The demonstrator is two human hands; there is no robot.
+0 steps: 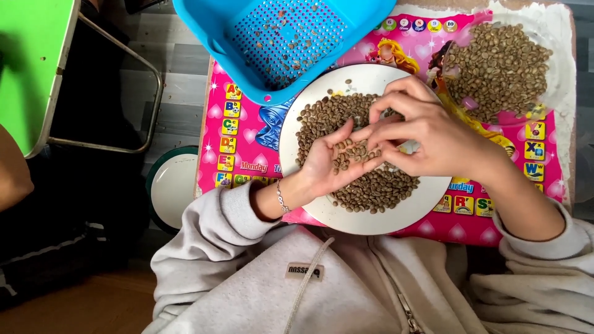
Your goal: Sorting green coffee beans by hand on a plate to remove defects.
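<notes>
A white plate [427, 207] heaped with small brown-green beans [377, 188] rests on a pink picture table [216, 117] in front of me. My left hand [331, 164] lies palm up over the plate, cupping a small pile of beans. My right hand [421, 130] hovers just above it, fingertips pinched together at the beans in the left palm. Both sleeves are pale grey, and a thin bracelet circles the left wrist.
A blue plastic sieve basket [210, 31] with a few beans overlaps the plate's far edge. A second heap of beans [501, 68] lies on white cloth at the far right. A green table [31, 62], a metal chair frame and a round white lid [173, 188] stand left.
</notes>
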